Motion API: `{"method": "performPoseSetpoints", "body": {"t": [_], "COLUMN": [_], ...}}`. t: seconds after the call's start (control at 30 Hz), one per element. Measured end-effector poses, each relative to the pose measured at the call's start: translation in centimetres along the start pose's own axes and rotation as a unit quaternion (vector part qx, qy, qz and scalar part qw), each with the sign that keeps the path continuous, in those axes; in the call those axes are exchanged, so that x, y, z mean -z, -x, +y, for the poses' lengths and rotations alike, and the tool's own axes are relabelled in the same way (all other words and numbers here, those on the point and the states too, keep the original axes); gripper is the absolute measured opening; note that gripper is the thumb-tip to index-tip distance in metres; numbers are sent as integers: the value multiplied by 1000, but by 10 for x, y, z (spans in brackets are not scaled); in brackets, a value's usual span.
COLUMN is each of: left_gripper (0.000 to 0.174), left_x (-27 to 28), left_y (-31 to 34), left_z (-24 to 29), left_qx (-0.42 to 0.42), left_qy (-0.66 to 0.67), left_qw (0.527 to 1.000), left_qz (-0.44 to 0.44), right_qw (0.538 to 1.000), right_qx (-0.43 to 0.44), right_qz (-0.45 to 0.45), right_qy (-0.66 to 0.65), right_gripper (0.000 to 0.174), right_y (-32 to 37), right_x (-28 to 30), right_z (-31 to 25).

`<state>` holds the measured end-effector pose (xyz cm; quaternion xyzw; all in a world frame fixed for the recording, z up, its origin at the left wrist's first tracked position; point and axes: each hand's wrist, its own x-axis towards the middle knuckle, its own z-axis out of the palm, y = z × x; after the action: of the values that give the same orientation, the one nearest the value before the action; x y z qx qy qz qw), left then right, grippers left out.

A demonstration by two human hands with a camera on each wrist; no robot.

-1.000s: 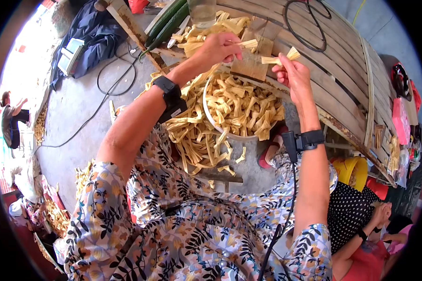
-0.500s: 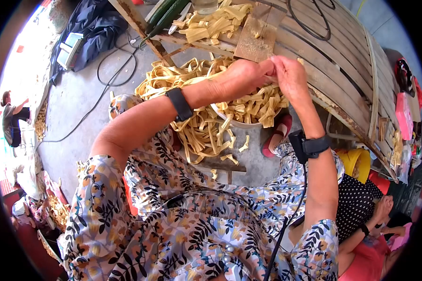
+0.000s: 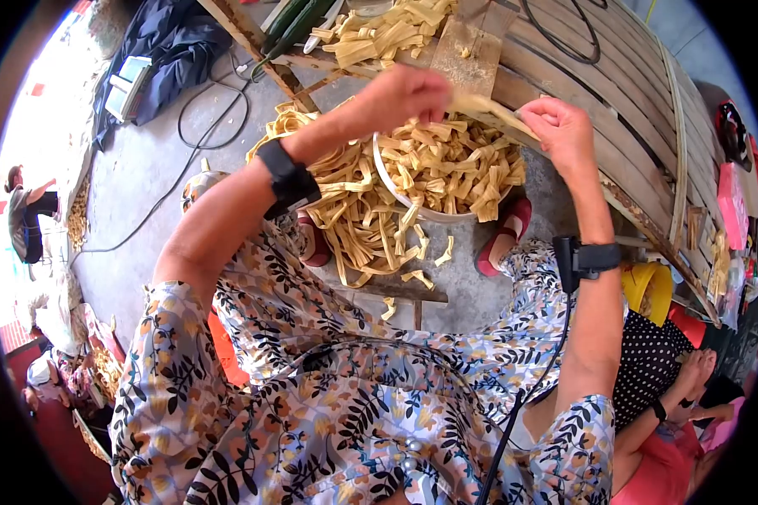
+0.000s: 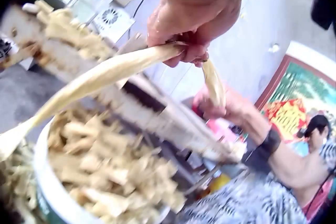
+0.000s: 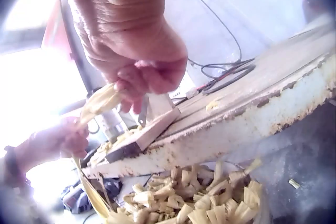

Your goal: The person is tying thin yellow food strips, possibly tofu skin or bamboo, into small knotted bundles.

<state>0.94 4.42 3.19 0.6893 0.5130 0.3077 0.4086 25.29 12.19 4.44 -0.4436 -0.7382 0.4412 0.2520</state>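
A pale yellow, flat, flexible strip (image 3: 497, 109) runs between the two hands above the table edge. My left hand (image 3: 408, 93) pinches it, blurred in the head view; in the left wrist view a long tail of the strip (image 4: 100, 77) hangs down past that hand. With thumb and fingers, my right hand (image 3: 564, 130) pinches the strip's other end. Below the hands stands a white-rimmed bucket (image 4: 42, 166) heaped with knotted short pieces (image 3: 459, 160). Long loose strips (image 3: 354, 210) lie in a pile to the bucket's left.
Behind the bucket is a slatted wooden table (image 3: 615, 109) with a small board (image 3: 467, 59), cut pieces (image 3: 387, 34), cucumbers (image 3: 303, 25) and a black cable (image 3: 564, 42). Several knots (image 3: 445, 251) lie by the bucket. A yellow bucket (image 3: 648, 290) and a seated person (image 3: 657, 446) are at right.
A second ago each hand held a piece of strip, apart. Then both hands met over the bucket. Now they have parted again, the left moving left, with a strip stretched between them.
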Motion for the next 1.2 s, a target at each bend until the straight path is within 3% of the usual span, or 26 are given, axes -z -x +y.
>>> {"method": "performPoseSetpoints", "body": {"t": [0.13,0.2,0.23,0.27,0.33,0.37,0.4,0.47,0.53,0.63,0.67,0.73,0.8,0.83,0.93,1.0,1.07,1.17,1.2], "left_gripper": [24,25,26,26,29,30,31,38,43,51,54,41,33,22,18,19,19,19,19], "left_x": [30,30,31,30,6,-1,-9,-19,-31,-41,-43,-48,-49,-46,-39,-38,-33,-29,-27], "left_y": [3,-5,-9,-10,-4,-5,-4,-5,-6,-6,-6,-8,-12,-15,-17,-16,-15,-11,-9], "left_z": [77,65,56,48,36,27,17,1,-7,-8,-7,-6,-9,3,15,22,21,23,24], "left_qx": [-77,-65,-61,11,60,21,-18,18,39,24,18,54,106,211,128,56,-47,-4,-4], "left_qy": [98,124,136,88,114,185,255,400,532,581,596,606,618,567,373,210,40,82,81], "left_qw": [991,990,989,995,991,979,960,898,809,770,757,764,758,794,910,950,963,972,976], "left_qz": [47,26,15,-34,-42,-79,-114,-180,-247,-262,-266,-215,-181,-55,127,223,261,218,202], "right_qw": [970,948,925,912,873,868,903,957,963,969,975,982,969,935,882,969,999,994,994], "right_qx": [-16,4,7,9,9,0,7,23,39,-22,14,85,233,301,319,179,30,6,0], "right_qz": [-225,-289,-314,-307,-292,-282,-244,-166,-160,-174,-165,-145,5,81,181,100,14,-80,-66], "right_qy": [-88,-130,-213,-273,-391,-409,-354,-235,-211,-174,-146,-87,84,169,295,139,-24,-74,-86], "right_gripper": [11,14,21,24,29,32,29,26,27,27,26,26,25,24,21,14,9,10,10], "right_y": [21,32,33,31,26,22,20,16,17,21,22,22,16,14,12,11,8,0,-1], "right_x": [2,-5,-8,-12,-21,-23,-25,-30,-40,-40,-41,-41,-41,-41,-43,-47,-51,-50,-53], "right_z": [-59,-80,-83,-82,-68,-61,-60,-61,-60,-65,-65,-63,-53,-47,-40,-38,-35,-26,-23]}}
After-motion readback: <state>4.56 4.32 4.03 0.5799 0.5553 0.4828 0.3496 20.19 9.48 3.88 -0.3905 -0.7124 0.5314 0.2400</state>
